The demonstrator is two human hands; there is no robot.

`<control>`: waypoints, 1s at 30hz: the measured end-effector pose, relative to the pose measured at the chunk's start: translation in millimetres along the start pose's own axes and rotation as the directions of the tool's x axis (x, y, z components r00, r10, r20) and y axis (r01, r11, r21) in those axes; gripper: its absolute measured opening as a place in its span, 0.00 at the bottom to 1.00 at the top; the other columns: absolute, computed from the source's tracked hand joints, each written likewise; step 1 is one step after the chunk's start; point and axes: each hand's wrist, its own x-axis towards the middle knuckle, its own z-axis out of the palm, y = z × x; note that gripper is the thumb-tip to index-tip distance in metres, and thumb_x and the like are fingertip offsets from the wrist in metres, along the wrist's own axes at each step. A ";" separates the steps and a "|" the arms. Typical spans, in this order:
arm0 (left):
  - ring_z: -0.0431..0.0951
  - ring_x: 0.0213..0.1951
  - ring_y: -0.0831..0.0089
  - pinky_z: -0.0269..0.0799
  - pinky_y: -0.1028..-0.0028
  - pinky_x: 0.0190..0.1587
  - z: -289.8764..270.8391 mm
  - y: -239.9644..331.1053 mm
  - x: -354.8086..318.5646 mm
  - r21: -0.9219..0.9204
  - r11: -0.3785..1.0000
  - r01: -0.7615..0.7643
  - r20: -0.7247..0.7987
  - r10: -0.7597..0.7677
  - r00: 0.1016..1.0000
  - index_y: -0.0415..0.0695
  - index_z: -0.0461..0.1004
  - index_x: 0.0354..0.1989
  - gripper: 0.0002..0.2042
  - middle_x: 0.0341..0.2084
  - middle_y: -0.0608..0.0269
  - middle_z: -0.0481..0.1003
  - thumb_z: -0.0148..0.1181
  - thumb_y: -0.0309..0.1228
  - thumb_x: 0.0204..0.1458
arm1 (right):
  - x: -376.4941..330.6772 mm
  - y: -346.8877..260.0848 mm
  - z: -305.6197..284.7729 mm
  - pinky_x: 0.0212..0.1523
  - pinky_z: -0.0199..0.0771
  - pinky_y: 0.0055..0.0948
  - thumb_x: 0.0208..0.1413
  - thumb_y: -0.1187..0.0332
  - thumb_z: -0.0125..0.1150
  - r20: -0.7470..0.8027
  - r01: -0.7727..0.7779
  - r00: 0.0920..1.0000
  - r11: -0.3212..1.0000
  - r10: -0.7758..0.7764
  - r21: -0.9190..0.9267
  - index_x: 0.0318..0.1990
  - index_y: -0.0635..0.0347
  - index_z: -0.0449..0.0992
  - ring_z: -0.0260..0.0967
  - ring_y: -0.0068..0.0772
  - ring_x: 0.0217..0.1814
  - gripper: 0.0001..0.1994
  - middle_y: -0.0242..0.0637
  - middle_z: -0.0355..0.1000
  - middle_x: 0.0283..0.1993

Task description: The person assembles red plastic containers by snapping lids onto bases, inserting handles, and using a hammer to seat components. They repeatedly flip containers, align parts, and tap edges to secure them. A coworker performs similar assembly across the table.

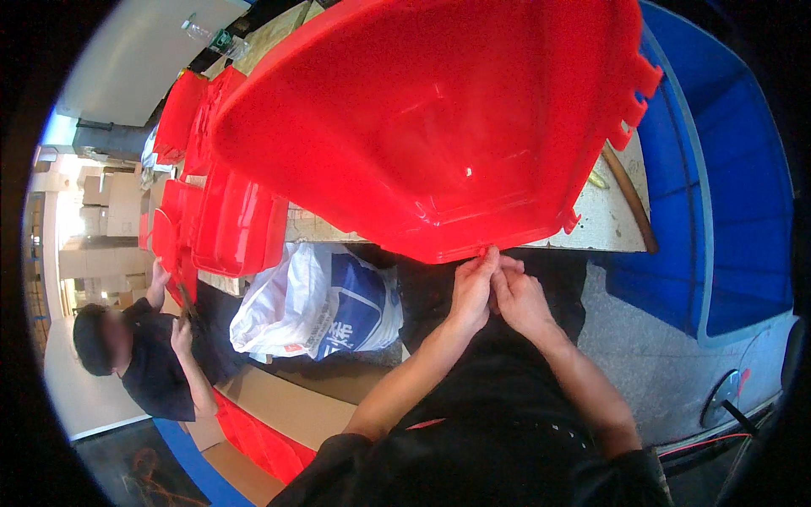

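A large red plastic shell [507,127], shaped like a bin lid with hinge lugs along its right edge, lies tilted on the worktable in front of me. At the near rim of this shell, my left hand [475,289] is closed, its fingertips pressed together against the edge. Beside it, my right hand [521,300] has its fingers curled in, touching the left fingers. Whatever is pinched between the fingertips is too small or hidden to name.
More red plastic shells [241,220] line the table's left side. A white and blue woven sack [325,304] stands below them. At the right is a blue plastic crate [743,186]. A co-worker [160,363] handles a red part at left, near a cardboard box [287,401].
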 end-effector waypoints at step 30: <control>0.54 0.19 0.84 0.49 0.83 0.22 -10.0 33.4 -26.4 -0.332 0.899 0.287 0.036 -0.292 0.956 0.39 0.71 0.46 0.24 0.20 0.75 0.58 0.47 0.51 0.66 | 38.4 -15.3 -86.9 0.34 0.75 0.44 0.54 0.78 0.62 -0.389 0.516 0.731 0.827 -0.560 -0.222 0.46 0.63 0.73 0.75 0.59 0.34 0.12 0.55 0.75 0.33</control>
